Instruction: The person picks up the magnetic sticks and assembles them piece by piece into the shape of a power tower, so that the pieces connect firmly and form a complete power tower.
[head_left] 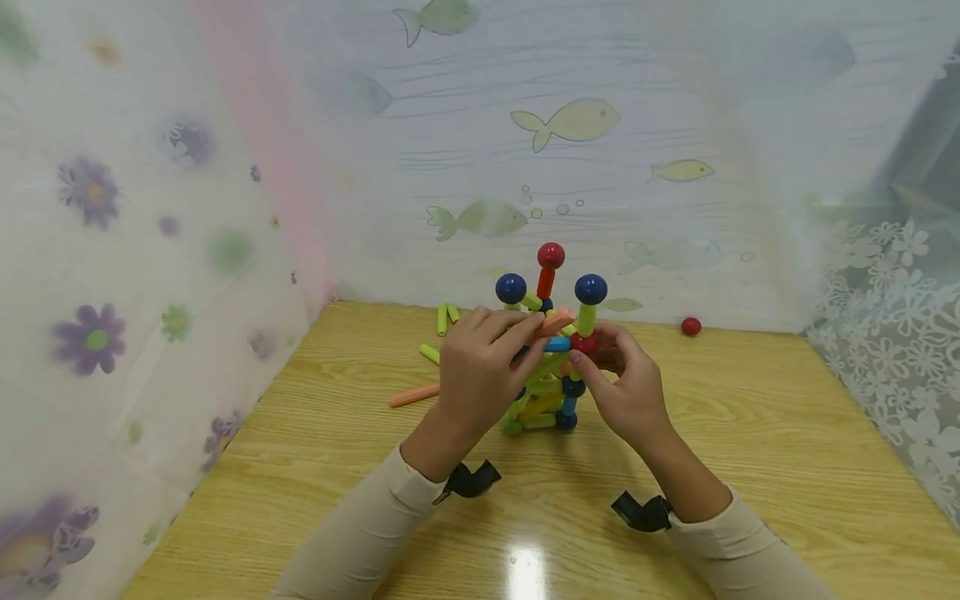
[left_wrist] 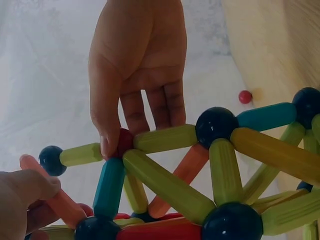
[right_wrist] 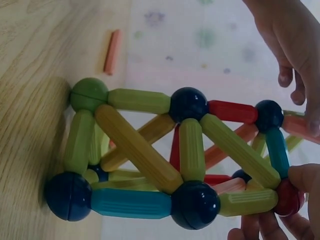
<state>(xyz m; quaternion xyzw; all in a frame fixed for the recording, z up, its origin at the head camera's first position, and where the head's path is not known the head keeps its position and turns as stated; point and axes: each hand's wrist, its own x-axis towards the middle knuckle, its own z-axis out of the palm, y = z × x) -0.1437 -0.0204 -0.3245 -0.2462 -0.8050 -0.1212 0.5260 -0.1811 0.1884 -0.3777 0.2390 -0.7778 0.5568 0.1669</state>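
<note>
A magnetic stick-and-ball tower (right_wrist: 137, 142) stands on the table, built of lime, blue, red, yellow and orange sticks with mostly dark blue balls. My left hand (head_left: 483, 358) pinches an orange stick (left_wrist: 55, 192) between thumb and fingers. The lower end of that stick meets a dark blue ball (left_wrist: 97, 230) at an upper corner of the tower. Across from it, my right hand (head_left: 630, 387) grips the red ball (right_wrist: 290, 198) at another upper corner, thumb on one side and fingers behind. A short blue stick (left_wrist: 108, 185) joins these two balls.
Above the tower rise a red ball (head_left: 551, 255) and two blue balls (head_left: 591, 289) on sticks. Loose lime sticks (head_left: 442, 320) and an orange stick (head_left: 414, 395) lie left of it. One red ball (head_left: 691, 326) rests near the table's back edge, by the patterned curtain (head_left: 450, 133).
</note>
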